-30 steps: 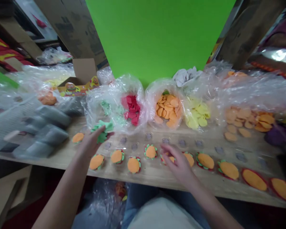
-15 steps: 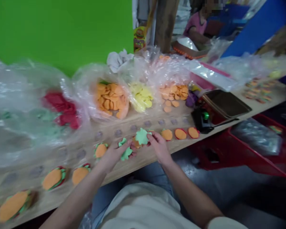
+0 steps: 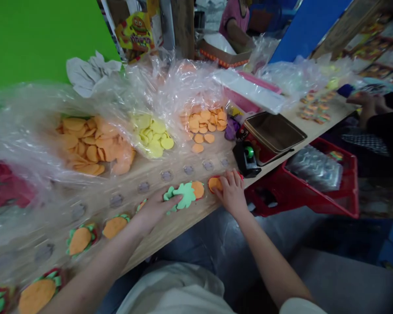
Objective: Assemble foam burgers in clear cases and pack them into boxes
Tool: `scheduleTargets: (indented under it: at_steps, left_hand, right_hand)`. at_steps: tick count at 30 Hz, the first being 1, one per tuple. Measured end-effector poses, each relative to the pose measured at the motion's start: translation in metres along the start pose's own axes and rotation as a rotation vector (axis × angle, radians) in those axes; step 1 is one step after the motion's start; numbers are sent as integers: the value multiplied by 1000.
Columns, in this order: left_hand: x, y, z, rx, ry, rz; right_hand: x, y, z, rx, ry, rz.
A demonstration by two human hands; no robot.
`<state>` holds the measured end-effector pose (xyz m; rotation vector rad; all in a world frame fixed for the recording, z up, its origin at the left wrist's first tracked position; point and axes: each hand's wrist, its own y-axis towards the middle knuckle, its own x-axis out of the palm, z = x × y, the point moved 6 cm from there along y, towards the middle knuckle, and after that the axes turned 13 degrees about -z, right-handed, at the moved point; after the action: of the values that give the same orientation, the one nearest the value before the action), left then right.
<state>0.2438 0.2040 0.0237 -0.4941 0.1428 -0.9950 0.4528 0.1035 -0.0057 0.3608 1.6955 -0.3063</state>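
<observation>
My left hand (image 3: 157, 207) is closed on green leaf-shaped pieces (image 3: 184, 195) near the table's front edge; one of them lies against an orange disc (image 3: 198, 189). My right hand (image 3: 232, 192) reaches down over the right end of the row, its fingertips on an orange disc with a red rim (image 3: 215, 184). Whether the fingers grip it cannot be made out. Stacks of orange, green and red pieces, such as the burger-like stack (image 3: 81, 240), run along the front to the left. Behind them is a line of small clear packets (image 3: 166, 175).
Plastic bags hold orange discs (image 3: 91, 144), yellow discs (image 3: 153, 135) and red pieces (image 3: 9, 183). A black tape dispenser (image 3: 246, 159) and open tin (image 3: 275, 133) stand right. A red crate (image 3: 350, 187) is below the table. Another person's hands (image 3: 368, 102) are at far right.
My right hand has moved right, from the green piece to the red-rimmed disc. The green pieces are now together at my left hand. The view has shifted to the right.
</observation>
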Motion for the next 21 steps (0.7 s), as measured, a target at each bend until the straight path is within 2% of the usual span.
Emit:
scheduleTargets:
  at_steps: [2, 6, 9, 11, 13, 16, 19, 21]
  left_hand:
    - [2, 6, 6, -7, 34, 2]
    - [10, 19, 8, -83, 8, -71]
    - [16, 35, 15, -66, 197, -108]
    - [27, 53, 27, 24, 389, -157]
    - [48, 74, 38, 115, 592, -249]
    - [80, 108, 43, 137, 898, -395]
    - [95, 133, 40, 128, 1082, -381]
    - [95, 140, 38, 139, 1150, -311]
  right_hand:
    - [2, 0, -3, -3, 0, -10]
    - [0, 1, -9, -51, 98, 0]
    - [-7, -1, -2, -75, 299, 61]
    - [-13, -6, 14, 0, 481, 125]
    - [-20, -16, 36, 141, 648, 234]
    - [-25, -35, 66, 280, 839, 386]
    - [-20, -49, 80, 328, 922, 403]
    - [-14, -53, 78, 336, 920, 324]
